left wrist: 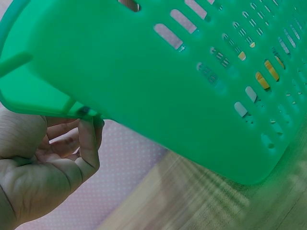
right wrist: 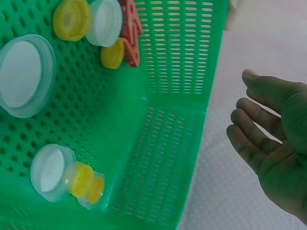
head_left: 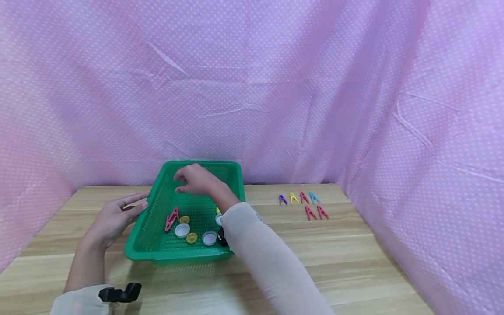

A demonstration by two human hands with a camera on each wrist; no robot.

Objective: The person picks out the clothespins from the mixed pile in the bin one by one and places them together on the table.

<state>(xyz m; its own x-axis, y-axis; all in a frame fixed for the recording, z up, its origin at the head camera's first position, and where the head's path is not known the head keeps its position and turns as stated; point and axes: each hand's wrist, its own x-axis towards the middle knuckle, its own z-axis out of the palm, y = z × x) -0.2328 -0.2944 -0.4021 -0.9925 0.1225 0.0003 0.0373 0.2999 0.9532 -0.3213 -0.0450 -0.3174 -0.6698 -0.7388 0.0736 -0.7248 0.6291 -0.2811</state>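
A green plastic basket (head_left: 185, 256) with slotted walls rests on the table. My left hand (head_left: 114, 218) grips its left rim; in the left wrist view the fingers (left wrist: 88, 143) bend against that rim. Above the far half of the basket is my right hand (head_left: 197, 180), fingers relaxed and holding nothing, as the right wrist view also shows. Red clothespins (head_left: 171, 219) lie inside along the left wall. Near them are white caps (head_left: 182, 230) and yellow caps (head_left: 191, 238). The right forearm hides part of the basket's right side.
On the table (head_left: 354, 262) to the right, several small clothespins form two rows: purple (head_left: 282, 200), yellow (head_left: 293, 198), red (head_left: 304, 197) and blue (head_left: 314, 197) behind, red ones (head_left: 310, 213) in front. A pink dotted curtain (head_left: 275, 109) hangs behind and at both sides.
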